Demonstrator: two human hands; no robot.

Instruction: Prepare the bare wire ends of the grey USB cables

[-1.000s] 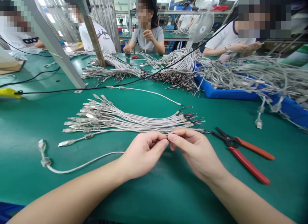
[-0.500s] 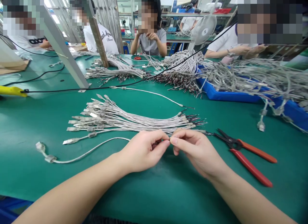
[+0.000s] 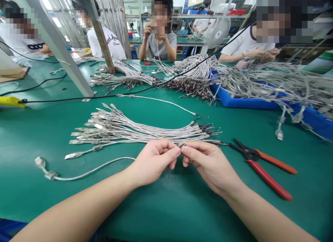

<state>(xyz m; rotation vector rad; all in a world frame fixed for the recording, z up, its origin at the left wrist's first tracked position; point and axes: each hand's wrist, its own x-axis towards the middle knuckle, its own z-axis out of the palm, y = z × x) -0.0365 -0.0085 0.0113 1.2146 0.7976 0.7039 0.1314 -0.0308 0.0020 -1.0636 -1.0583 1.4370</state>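
One pale USB cable point(image 3: 96, 170) curves across the table from its plug at the left and runs under my left hand point(image 3: 158, 158), which is closed in a pinch on its far end. Fingertip to fingertip with it, my right hand point(image 3: 205, 160) pinches the thin wire ends of that cable; a short dark bit of wire shows between the fingers. Just beyond both hands lies a bundle of USB cables point(image 3: 145, 131), plugs to the left, bare dark and red wires to the right. Wire strippers point(image 3: 251, 154) with red-orange handles lie open right of my right hand.
A single cable point(image 3: 163, 100) lies behind the bundle. Blue trays point(image 3: 234, 102) heaped with cables stand at the back right, beside more cable piles point(image 3: 192, 70). A metal post point(image 3: 65, 54) and a black cord point(image 3: 104, 97) cross the table. Several people sit around it.
My fingertips have shifted slightly, and a bit of wire now shows between them. The cable's plug end has slid a little left and down. The whole view has moved slightly.
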